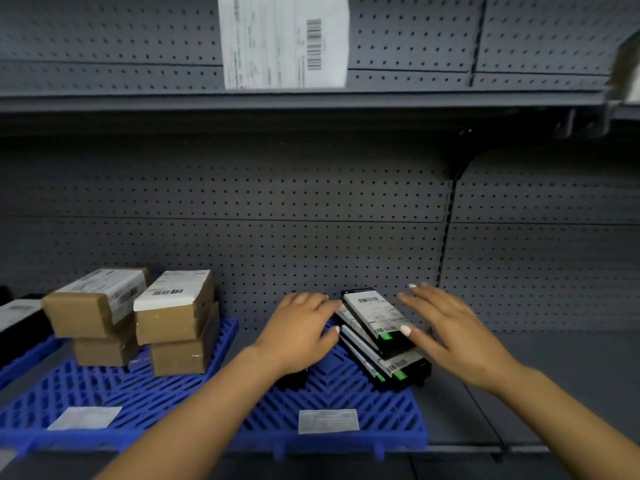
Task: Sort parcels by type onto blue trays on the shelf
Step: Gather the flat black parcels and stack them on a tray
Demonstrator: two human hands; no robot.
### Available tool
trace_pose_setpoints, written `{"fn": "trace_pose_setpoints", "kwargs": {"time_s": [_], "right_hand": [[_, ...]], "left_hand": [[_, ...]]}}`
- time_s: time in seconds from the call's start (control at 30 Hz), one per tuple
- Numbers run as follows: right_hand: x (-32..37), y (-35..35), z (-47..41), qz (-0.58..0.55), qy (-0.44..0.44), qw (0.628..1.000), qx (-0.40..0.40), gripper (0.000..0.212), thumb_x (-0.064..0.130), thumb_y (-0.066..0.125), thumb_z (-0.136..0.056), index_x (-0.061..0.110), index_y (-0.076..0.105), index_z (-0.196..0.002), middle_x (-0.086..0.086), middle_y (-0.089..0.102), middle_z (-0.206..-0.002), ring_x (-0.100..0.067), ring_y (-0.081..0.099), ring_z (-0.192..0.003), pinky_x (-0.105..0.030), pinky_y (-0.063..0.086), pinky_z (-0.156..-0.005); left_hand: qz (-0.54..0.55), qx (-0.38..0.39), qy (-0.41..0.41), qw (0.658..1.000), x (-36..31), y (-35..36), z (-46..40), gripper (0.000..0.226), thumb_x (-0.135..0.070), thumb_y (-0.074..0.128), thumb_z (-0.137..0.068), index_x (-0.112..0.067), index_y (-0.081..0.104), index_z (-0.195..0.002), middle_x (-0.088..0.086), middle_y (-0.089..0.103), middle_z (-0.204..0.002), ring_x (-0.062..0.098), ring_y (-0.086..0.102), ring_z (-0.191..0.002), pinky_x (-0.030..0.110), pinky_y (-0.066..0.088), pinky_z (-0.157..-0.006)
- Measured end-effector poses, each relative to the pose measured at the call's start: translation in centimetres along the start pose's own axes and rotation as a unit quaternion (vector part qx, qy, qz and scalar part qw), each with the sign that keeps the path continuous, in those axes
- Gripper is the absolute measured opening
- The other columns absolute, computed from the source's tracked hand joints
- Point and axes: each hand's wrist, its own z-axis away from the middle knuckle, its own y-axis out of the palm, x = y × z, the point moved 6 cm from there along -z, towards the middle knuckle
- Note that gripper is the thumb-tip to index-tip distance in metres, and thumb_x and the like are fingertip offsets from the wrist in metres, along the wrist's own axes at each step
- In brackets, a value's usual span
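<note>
Black parcels (379, 336) lying stacked askew on the right blue tray (332, 393), label print blurring past reading. Flanking them, left hand (298, 332) and right hand (453, 336), fingers straight, grasping nothing, left fingertips touching the stack's edge. Farther left, brown boxes (138, 317) sitting stacked, another black parcel (17, 320) getting cut off by the frame edge.

On the shelf (536, 375) lie two trays side by side: box stacks (138, 320) on the left tray (104, 393), flat parcels (377, 334) piled on the right tray (339, 393) at its back right corner
</note>
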Motion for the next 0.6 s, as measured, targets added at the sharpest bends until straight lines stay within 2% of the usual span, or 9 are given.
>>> {"fn": "trace_pose_setpoints", "kwargs": {"time_s": [0.13,0.23,0.5,0.6], "right_hand": [[-0.7,-5.0,3.0,0.007,-0.005,1.000,-0.024,0.066,0.071,0.015,-0.087,0.040,0.023,-0.144,0.012,0.025,-0.152,-0.003,0.010,-0.141,-0.026,0.009,-0.112],[-1.6,-9.2,6.1,0.017,0.000,0.999,-0.049,0.061,0.068,0.020,-0.090,0.040,0.024,-0.145,0.013,0.026,-0.152,-0.005,0.012,-0.142,-0.029,0.015,-0.115],[-5.9,-20.8,17.8,0.076,0.043,0.994,-0.068,0.062,0.066,0.024,-0.091,0.035,0.030,-0.144,0.010,0.029,-0.151,-0.008,0.017,-0.142,-0.032,0.019,-0.115],[-7.9,-25.2,22.8,0.107,0.067,0.990,-0.060,0.064,0.066,0.023,-0.090,0.034,0.031,-0.145,0.010,0.028,-0.152,-0.007,0.016,-0.142,-0.027,0.015,-0.114]], "left_hand": [[-0.003,-0.053,0.064,0.997,-5.7,-4.6,-0.2,0.054,-0.046,0.034,-0.098,-0.030,0.024,-0.148,-0.007,0.028,-0.151,0.012,0.022,-0.138,0.029,0.010,-0.114],[0.018,-0.078,0.104,0.991,-10.6,-8.0,-0.4,0.058,-0.053,0.030,-0.094,-0.031,0.025,-0.147,-0.009,0.029,-0.151,0.009,0.023,-0.137,0.027,0.012,-0.113],[0.045,-0.119,0.179,0.976,-25.0,-13.9,-0.6,0.062,-0.058,0.032,-0.092,-0.032,0.024,-0.148,-0.010,0.029,-0.151,0.008,0.023,-0.137,0.027,0.017,-0.112],[0.046,-0.116,0.198,0.972,-30.5,-14.9,-0.5,0.061,-0.053,0.039,-0.094,-0.032,0.021,-0.148,-0.010,0.025,-0.153,0.008,0.021,-0.139,0.025,0.015,-0.111]]}}
